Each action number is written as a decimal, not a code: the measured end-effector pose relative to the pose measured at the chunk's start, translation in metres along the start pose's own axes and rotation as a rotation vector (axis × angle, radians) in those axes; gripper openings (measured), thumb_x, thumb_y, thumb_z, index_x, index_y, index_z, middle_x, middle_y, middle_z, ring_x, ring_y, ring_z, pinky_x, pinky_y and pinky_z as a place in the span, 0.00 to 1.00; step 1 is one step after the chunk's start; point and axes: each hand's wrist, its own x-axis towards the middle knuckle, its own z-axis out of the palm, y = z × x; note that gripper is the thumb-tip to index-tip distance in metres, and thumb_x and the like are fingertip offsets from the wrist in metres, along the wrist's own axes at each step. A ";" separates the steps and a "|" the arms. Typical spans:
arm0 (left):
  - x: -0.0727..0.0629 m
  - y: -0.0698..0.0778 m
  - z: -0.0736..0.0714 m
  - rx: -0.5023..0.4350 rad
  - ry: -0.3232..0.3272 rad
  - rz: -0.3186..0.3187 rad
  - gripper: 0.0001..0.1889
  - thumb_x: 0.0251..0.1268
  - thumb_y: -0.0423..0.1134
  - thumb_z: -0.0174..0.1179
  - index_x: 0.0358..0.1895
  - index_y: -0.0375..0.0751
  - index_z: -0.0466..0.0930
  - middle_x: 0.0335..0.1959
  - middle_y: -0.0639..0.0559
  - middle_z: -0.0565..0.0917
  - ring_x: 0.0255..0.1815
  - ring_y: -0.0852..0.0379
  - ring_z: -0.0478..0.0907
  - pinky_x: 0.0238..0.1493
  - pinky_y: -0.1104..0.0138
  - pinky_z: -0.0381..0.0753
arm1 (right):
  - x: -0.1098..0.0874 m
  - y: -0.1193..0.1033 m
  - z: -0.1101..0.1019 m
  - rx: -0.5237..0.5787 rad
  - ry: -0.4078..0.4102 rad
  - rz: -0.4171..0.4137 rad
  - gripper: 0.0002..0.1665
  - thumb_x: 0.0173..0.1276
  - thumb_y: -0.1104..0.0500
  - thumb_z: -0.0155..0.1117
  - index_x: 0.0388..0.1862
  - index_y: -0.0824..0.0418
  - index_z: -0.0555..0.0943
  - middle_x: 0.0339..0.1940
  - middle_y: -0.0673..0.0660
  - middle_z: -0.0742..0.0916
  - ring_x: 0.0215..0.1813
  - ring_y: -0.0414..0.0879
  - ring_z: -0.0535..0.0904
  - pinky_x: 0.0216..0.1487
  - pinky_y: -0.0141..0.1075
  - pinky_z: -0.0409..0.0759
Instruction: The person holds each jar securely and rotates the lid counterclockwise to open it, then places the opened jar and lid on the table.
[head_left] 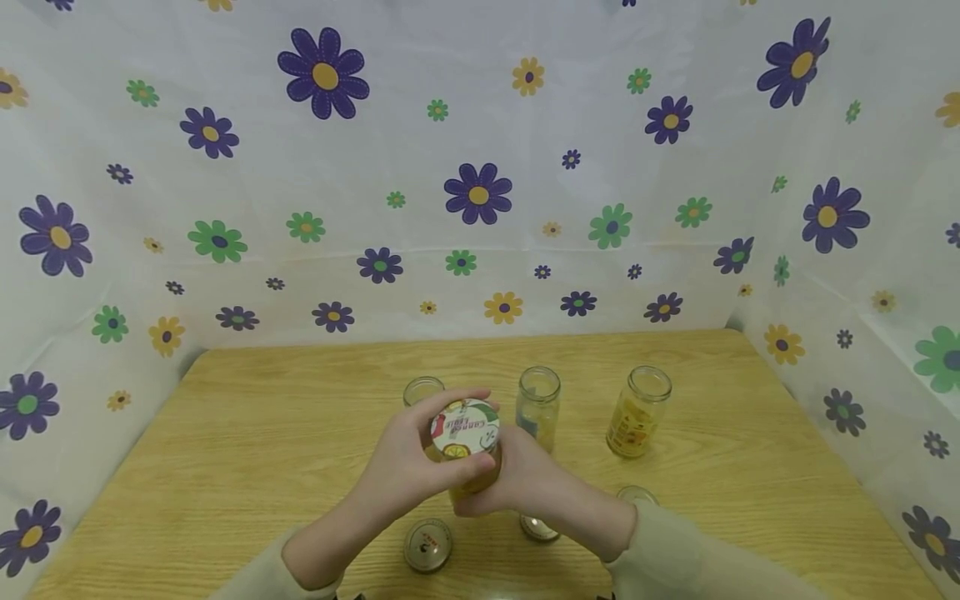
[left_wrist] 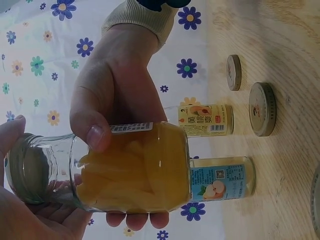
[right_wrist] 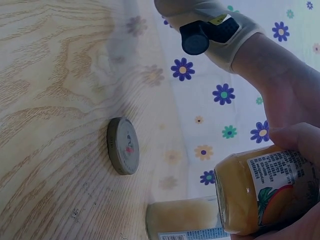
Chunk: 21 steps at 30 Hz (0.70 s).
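Up off the table, both hands hold a glass jar point(left_wrist: 135, 175) of yellow-orange fruit pieces, with a printed fruit-patterned lid point(head_left: 467, 427) on its top. My left hand point(head_left: 401, 458) grips around that lid, thumb at the near side and fingers at the far side. Lower down, the right hand point(head_left: 528, 471) wraps round the jar's body; its thumb and fingertips show in the left wrist view. A white label with a fruit picture point(right_wrist: 277, 200) faces the right wrist camera. The left hand partly hides the jar's glass in the head view.
Behind the hands stand a lidless jar point(head_left: 537, 387), another lidless jar point(head_left: 639, 417) with a yellow label, and a mostly hidden jar point(head_left: 423, 387). Loose lids point(head_left: 428, 546) lie nearer on the wooden table point(head_left: 285, 417). A flower-patterned cloth point(head_left: 412, 150) surrounds the table.
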 end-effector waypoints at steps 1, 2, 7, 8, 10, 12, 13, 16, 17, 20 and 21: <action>0.000 0.000 0.000 0.001 0.002 0.003 0.32 0.62 0.36 0.77 0.70 0.41 0.79 0.64 0.40 0.86 0.54 0.62 0.85 0.55 0.71 0.86 | 0.000 0.000 0.000 0.001 0.004 0.000 0.37 0.48 0.72 0.80 0.61 0.64 0.81 0.54 0.57 0.90 0.49 0.38 0.84 0.57 0.28 0.82; 0.000 0.001 -0.001 0.001 0.004 0.006 0.32 0.62 0.36 0.77 0.70 0.40 0.79 0.64 0.39 0.86 0.55 0.62 0.85 0.55 0.71 0.86 | 0.000 0.000 0.000 0.001 0.010 0.001 0.38 0.47 0.72 0.80 0.61 0.64 0.81 0.54 0.57 0.90 0.49 0.38 0.84 0.57 0.29 0.82; -0.002 0.001 -0.004 0.008 0.021 0.010 0.32 0.62 0.37 0.77 0.70 0.41 0.78 0.64 0.37 0.86 0.56 0.62 0.85 0.56 0.70 0.87 | 0.000 0.000 -0.001 -0.010 0.027 0.010 0.38 0.46 0.71 0.81 0.61 0.64 0.80 0.53 0.56 0.90 0.49 0.39 0.84 0.57 0.30 0.82; -0.002 0.001 -0.005 0.009 0.023 0.011 0.32 0.62 0.36 0.77 0.70 0.41 0.78 0.64 0.37 0.85 0.56 0.62 0.85 0.56 0.70 0.87 | -0.001 0.000 -0.001 -0.010 0.028 0.013 0.39 0.47 0.71 0.81 0.61 0.63 0.80 0.54 0.56 0.90 0.49 0.40 0.84 0.57 0.30 0.82; -0.003 0.001 -0.007 0.012 0.029 0.013 0.32 0.63 0.35 0.77 0.71 0.41 0.78 0.64 0.37 0.84 0.56 0.62 0.85 0.56 0.70 0.88 | -0.001 -0.001 -0.002 -0.012 0.030 0.013 0.38 0.47 0.70 0.80 0.61 0.63 0.81 0.54 0.56 0.90 0.49 0.40 0.84 0.57 0.31 0.82; -0.004 0.002 -0.008 0.016 0.037 0.017 0.32 0.63 0.35 0.76 0.70 0.41 0.78 0.64 0.38 0.84 0.56 0.62 0.84 0.55 0.70 0.88 | -0.002 -0.001 -0.003 -0.004 0.035 0.016 0.38 0.48 0.70 0.81 0.62 0.63 0.81 0.54 0.56 0.90 0.50 0.41 0.84 0.58 0.32 0.83; -0.004 0.002 -0.009 0.017 0.041 0.020 0.32 0.63 0.34 0.76 0.70 0.41 0.78 0.64 0.38 0.83 0.56 0.63 0.84 0.55 0.70 0.87 | -0.002 -0.002 -0.003 0.002 0.037 0.018 0.39 0.48 0.70 0.81 0.62 0.63 0.81 0.54 0.57 0.90 0.50 0.41 0.85 0.58 0.32 0.83; -0.006 0.003 -0.011 0.023 0.050 0.026 0.31 0.63 0.34 0.76 0.70 0.40 0.78 0.64 0.38 0.83 0.56 0.64 0.83 0.55 0.71 0.87 | -0.003 -0.003 -0.003 0.008 0.044 0.020 0.39 0.47 0.70 0.80 0.62 0.64 0.80 0.54 0.57 0.90 0.50 0.42 0.85 0.57 0.31 0.83; -0.006 0.003 -0.012 0.025 0.053 0.026 0.31 0.63 0.34 0.76 0.70 0.40 0.78 0.65 0.38 0.83 0.56 0.64 0.83 0.55 0.71 0.87 | -0.003 -0.004 -0.004 0.012 0.044 0.021 0.39 0.47 0.71 0.80 0.62 0.64 0.80 0.54 0.57 0.90 0.50 0.42 0.85 0.56 0.31 0.83; -0.008 0.003 -0.015 0.040 0.064 0.023 0.31 0.64 0.33 0.75 0.70 0.40 0.78 0.66 0.37 0.82 0.56 0.64 0.83 0.54 0.71 0.87 | -0.002 -0.006 -0.004 0.007 0.044 0.016 0.40 0.48 0.71 0.80 0.63 0.63 0.80 0.55 0.57 0.90 0.51 0.42 0.86 0.57 0.31 0.84; -0.008 0.003 -0.016 0.047 0.067 0.022 0.30 0.64 0.33 0.75 0.70 0.40 0.78 0.67 0.37 0.82 0.56 0.64 0.83 0.54 0.71 0.87 | -0.002 -0.006 -0.004 0.003 0.044 0.015 0.40 0.48 0.71 0.80 0.64 0.63 0.80 0.56 0.57 0.90 0.52 0.42 0.86 0.57 0.32 0.84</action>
